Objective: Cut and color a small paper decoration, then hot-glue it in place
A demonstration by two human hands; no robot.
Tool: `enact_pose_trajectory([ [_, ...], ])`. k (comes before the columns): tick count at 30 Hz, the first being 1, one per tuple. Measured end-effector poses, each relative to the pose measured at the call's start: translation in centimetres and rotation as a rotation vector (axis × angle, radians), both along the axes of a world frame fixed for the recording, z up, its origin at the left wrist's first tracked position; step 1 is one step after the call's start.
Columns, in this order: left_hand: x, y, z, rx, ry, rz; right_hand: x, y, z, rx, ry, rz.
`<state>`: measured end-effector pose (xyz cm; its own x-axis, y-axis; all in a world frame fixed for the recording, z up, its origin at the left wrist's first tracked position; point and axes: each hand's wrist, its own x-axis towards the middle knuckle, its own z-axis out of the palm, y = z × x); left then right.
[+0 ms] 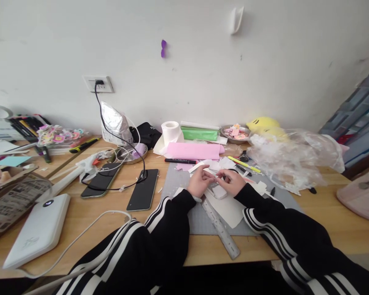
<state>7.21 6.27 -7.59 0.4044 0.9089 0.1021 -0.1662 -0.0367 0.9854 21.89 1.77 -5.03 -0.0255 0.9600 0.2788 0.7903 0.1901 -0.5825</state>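
Observation:
My left hand (201, 181) and my right hand (231, 182) meet over a grey cutting mat (199, 221), fingertips pinched close together. Between them is something small and pale, too small to name. Just below the fingers lies a small white rounded object (219, 192), on a sheet of white paper (233, 215). A clear ruler (221, 229) slants from under my hands toward the table's front edge. Paper scraps (260, 187) and a yellow pen (244, 164) lie beyond my right hand. Behind my left hand is a black marker (180, 161).
Two phones, one a dark phone (143, 189), and a white power bank (38, 229) lie left, with cables across them. A pink roll (193, 150), a white tissue roll (170, 133) and a metal bowl (226, 133) stand behind. Crumpled plastic bags (289, 157) fill the right.

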Motion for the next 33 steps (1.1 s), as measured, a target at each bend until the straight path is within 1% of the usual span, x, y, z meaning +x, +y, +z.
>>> enact_pose_trajectory([
  [4,0.0,-0.2,0.2,-0.022,-0.012,-0.005,-0.8,0.1,0.7,-0.016,-0.041,0.009],
  [6,-0.1,-0.2,0.2,-0.033,-0.022,-0.005,-0.4,0.0,1.7,-0.043,-0.078,0.010],
  [8,-0.1,-0.1,0.2,-0.044,-0.029,-0.007,1.0,-0.6,3.2,-0.079,-0.125,-0.017],
  [10,-0.2,-0.1,0.2,-0.047,-0.031,-0.008,3.4,-2.1,4.6,-0.122,-0.178,-0.109],
  [12,-0.2,-0.1,0.2,-0.042,-0.031,-0.010,6.1,-4.2,5.3,-0.175,-0.235,-0.250],
  [13,-0.3,0.0,0.2,-0.037,-0.028,-0.012,7.3,-5.2,5.2,-0.264,-0.329,-0.396],
  [14,-0.3,0.0,0.2,-0.032,-0.024,-0.014,8.3,-6.2,4.9,-0.358,-0.402,-0.494],
  [16,-0.3,0.0,0.1,-0.019,-0.009,-0.022,9.5,-7.5,3.7,-0.419,-0.434,-0.538],
  [17,-0.3,0.0,0.0,-0.012,0.001,-0.027,9.8,-7.7,3.1,-0.428,-0.441,-0.529],
  [19,-0.2,0.0,-0.1,0.002,0.024,-0.035,9.7,-7.4,2.0,-0.425,-0.449,-0.491],
  [20,-0.2,0.0,-0.2,0.010,0.037,-0.037,9.6,-6.8,1.8,-0.420,-0.456,-0.472],
  [22,-0.1,-0.1,-0.3,0.026,0.064,-0.036,9.2,-5.6,1.8,-0.408,-0.476,-0.440],
  [25,-0.1,-0.1,-0.4,0.047,0.110,-0.037,9.0,-4.0,2.8,-0.388,-0.506,-0.403],
  [29,0.1,0.0,-0.5,0.072,0.149,-0.035,8.5,-3.7,4.8,-0.364,-0.543,-0.391],
  [30,0.2,0.0,-0.5,0.075,0.153,-0.040,7.9,-3.8,5.4,-0.353,-0.553,-0.390],
  [31,0.3,0.0,-0.5,0.079,0.154,-0.041,6.9,-3.8,6.2,-0.336,-0.553,-0.355],
  [33,0.4,0.0,-0.5,0.083,0.145,-0.036,3.8,-3.6,7.9,-0.289,-0.543,-0.222],
])
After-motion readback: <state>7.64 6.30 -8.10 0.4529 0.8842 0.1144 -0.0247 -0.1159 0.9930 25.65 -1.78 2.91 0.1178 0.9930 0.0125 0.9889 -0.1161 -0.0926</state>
